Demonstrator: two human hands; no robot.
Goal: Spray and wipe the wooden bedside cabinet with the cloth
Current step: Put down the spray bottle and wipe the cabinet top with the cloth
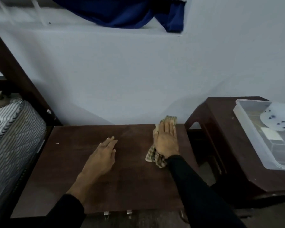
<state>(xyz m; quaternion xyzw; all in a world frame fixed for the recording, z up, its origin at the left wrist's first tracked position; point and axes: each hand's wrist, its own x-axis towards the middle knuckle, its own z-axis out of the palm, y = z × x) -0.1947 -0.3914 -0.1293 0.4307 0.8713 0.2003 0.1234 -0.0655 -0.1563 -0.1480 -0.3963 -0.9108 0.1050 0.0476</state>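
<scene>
The cabinet (125,178) stands against the wall between the bed (11,129) on the left and a second dark wooden stand (220,145) on the right, its flat brown top facing up. The wiping step looks to be in hand: the right hand (166,140) lies flat and spread on the checked cloth (153,157), pressing it down at the far right corner of the top, pinning it rather than gripping it. The left hand (102,157) rests open and flat on the bare wood near the middle, holding nothing. No spray bottle shows. The left and near parts of the top lie outside the cloth, so the next move probably calls for sweeping the cloth leftward and back toward the front edge under steady pressure, with the left hand lifted out of its path.
</scene>
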